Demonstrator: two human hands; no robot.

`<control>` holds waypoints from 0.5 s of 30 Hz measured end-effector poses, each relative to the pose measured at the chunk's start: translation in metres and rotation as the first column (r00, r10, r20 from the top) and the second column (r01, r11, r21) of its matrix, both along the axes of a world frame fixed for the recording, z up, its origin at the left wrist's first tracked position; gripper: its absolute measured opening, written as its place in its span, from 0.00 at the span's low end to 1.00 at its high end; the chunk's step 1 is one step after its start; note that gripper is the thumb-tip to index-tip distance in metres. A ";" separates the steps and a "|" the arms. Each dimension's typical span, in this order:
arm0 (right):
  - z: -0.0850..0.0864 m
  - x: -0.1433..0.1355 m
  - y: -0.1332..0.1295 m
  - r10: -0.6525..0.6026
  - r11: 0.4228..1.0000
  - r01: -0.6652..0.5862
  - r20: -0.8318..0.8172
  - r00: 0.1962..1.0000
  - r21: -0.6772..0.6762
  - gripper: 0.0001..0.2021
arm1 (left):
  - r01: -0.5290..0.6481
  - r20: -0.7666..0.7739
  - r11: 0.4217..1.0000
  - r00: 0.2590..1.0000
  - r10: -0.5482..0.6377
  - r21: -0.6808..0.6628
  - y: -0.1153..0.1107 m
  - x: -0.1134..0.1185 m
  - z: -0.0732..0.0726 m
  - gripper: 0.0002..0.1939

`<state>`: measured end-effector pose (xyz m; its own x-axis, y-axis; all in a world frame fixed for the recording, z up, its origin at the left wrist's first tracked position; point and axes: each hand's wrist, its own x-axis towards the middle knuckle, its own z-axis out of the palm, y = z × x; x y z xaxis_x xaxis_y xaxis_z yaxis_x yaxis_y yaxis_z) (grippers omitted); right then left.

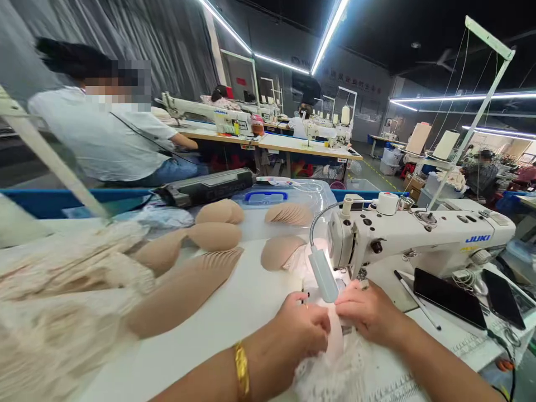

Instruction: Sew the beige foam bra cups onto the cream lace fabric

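Note:
Fingers curled, my left hand (299,326) grips a pale lace fabric piece (333,374) in front of the sewing machine (410,240). My right hand (371,310) pinches the same piece on its right side, close to the needle area. The lace hangs toward me over the table's front part, and a smooth pinkish strip shows between my hands. A small grey lamp (323,276) on a bendy neck lights the spot and hides part of the needle area. Beyond my left hand lies a beige bra cup (281,252) with white lace against it.
Stacked beige bra cups (184,290) and heaped cream lace (62,285) cover the table's left side. Behind them stands a clear plastic box (310,192). A phone (449,297), a white pen (419,301) and a cable lie at right. A person (100,134) sits at far left.

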<state>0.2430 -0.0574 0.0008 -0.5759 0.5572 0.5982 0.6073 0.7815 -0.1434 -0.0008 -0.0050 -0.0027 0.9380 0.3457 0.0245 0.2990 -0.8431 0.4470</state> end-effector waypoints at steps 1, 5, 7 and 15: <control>0.000 0.002 -0.002 -0.004 1.000 0.004 -0.004 1.000 -0.026 0.14 | -0.021 0.003 1.000 1.000 0.021 0.010 -0.002 0.000 -0.001 0.12; 0.000 0.003 -0.003 -0.051 0.993 0.050 -0.007 0.999 -0.103 0.15 | -0.120 0.026 0.989 0.993 0.118 0.084 -0.011 0.001 -0.007 0.13; -0.001 0.003 -0.001 -0.078 0.988 0.080 0.022 0.997 -0.136 0.15 | -0.147 0.037 0.983 0.989 0.144 0.109 -0.013 0.002 -0.010 0.13; -0.006 0.006 0.002 -0.143 0.969 0.159 0.099 0.985 -0.188 0.14 | -0.180 0.102 0.955 0.982 0.160 0.235 -0.011 0.004 -0.017 0.12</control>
<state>0.2490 -0.0555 -0.0056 -0.5197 0.7422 0.4231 0.7324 0.6420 -0.2267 0.0028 -0.0163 -0.0197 0.8572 0.4745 0.2004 0.4191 -0.8687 0.2641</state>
